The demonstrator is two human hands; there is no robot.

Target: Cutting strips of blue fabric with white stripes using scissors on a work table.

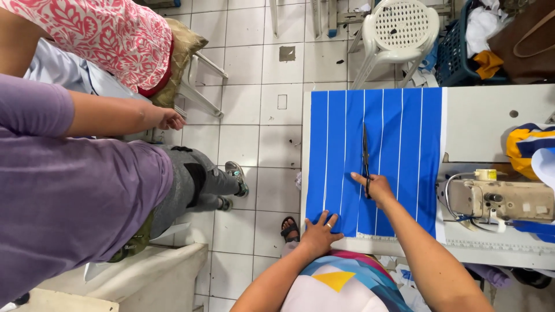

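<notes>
- Our left hand [321,229] lies flat, fingers spread, palm down on the near left part of the blue fabric [399,144]; it grips nothing, and there is a ring on one finger.
- Our right hand [376,188] is closed around the handles of the scissors [365,156], index finger stretched out to the left on the cloth.
- The scissors point away from us, blades lying along the fabric between two of its thin white stripes; we cannot tell whether the blades are apart or together.
- The blue fabric with white lengthwise stripes is spread flat on the white table [491,115], covering its left part; its near edge lies just by the table edge in front of us.
- A sewing machine [500,199] sits on the table just right of the fabric, with blue and yellow cloth [529,147] piled beyond it.
- Another person in a purple top [69,196] and grey trousers stands well apart on the left, one hand [171,119] hanging loosely curled.
- Further person in a pink patterned top [110,34] at top left.
- White plastic chair [399,32] and blue basket [454,52] of cloth stand on the tiled floor [254,127] beyond the table.
</notes>
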